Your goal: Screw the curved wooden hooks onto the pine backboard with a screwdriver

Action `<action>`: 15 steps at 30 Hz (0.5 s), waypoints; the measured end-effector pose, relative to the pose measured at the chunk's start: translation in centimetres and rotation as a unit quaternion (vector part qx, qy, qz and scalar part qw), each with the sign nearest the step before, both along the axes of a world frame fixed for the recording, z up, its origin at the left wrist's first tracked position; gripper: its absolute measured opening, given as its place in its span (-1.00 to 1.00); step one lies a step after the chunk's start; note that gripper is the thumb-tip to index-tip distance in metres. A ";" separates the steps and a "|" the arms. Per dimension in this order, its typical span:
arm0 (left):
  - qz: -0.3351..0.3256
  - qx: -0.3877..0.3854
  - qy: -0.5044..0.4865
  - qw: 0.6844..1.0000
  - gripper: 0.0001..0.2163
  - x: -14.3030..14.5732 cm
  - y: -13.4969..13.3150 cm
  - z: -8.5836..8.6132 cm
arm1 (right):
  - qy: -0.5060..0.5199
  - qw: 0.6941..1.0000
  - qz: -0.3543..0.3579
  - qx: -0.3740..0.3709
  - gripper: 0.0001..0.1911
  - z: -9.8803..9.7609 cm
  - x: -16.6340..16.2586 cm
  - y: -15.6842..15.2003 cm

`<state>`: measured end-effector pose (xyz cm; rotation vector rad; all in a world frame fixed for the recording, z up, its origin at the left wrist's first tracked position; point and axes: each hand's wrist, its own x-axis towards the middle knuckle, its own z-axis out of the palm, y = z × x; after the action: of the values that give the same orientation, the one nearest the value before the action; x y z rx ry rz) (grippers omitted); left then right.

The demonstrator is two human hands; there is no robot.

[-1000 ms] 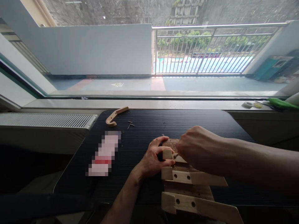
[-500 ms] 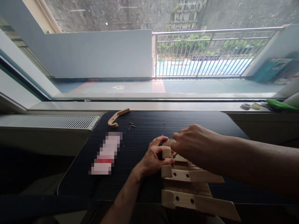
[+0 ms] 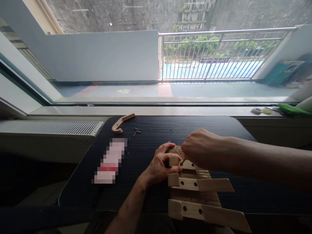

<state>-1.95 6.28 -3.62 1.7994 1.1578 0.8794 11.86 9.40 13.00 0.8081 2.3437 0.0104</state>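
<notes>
A wooden rack (image 3: 195, 198) of a board with crosswise hook pieces lies on the black table (image 3: 151, 136) in front of me. My left hand (image 3: 161, 164) grips the rack's far left end, thumb and fingers closed round the end of a hook piece. My right hand (image 3: 201, 148) is closed in a fist above the same piece, pinching a small thin tool whose tip (image 3: 182, 161) touches the wood. Wood dust lies on the board beside it.
A loose curved wooden hook (image 3: 120, 123) and a few small screws (image 3: 136, 131) lie at the table's far left. A blurred-out packet (image 3: 109, 161) lies left of my hands. A radiator grille (image 3: 48, 127) is at the left; a windowsill (image 3: 268, 111) with small items runs behind.
My right hand has shifted slightly over the rack's end while twisting the tool; my left hand has kept its grip. The view has tipped down a little.
</notes>
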 end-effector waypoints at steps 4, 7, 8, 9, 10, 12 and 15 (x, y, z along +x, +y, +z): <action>0.005 0.007 -0.004 1.000 -0.80 0.0 -0.1 -0.1 | 0.033 0.999 -0.017 0.020 -0.85 0.4 0.2 -0.4; 0.007 0.011 -0.006 1.000 -0.80 0.1 0.0 -0.4 | 0.060 0.997 0.019 0.050 -0.77 0.3 0.9 -0.7; 0.006 0.009 -0.006 1.000 -0.79 0.1 0.0 -0.5 | 0.065 0.996 0.034 0.051 -0.76 0.2 1.2 -0.9; 0.005 0.006 -0.008 1.000 -0.79 0.0 0.0 -0.5 | 0.074 0.995 0.050 0.050 -0.77 -0.1 1.4 -1.0; 0.005 0.002 -0.010 1.000 -0.78 0.0 0.0 -0.5 | 0.086 0.993 0.065 0.048 -0.78 -0.4 1.6 -1.2; 0.004 -0.002 -0.014 1.000 -0.78 0.0 0.0 -0.5 | 0.108 0.988 0.095 0.051 -0.80 -1.0 1.8 -1.5; -0.001 -0.001 -0.018 1.000 -0.78 0.0 0.1 -0.2 | 0.096 0.987 0.117 0.059 -0.79 -1.7 1.6 -1.8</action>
<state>-1.94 6.33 -3.86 1.7754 1.1331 0.9061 13.46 7.64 11.30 0.6074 2.6296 0.1809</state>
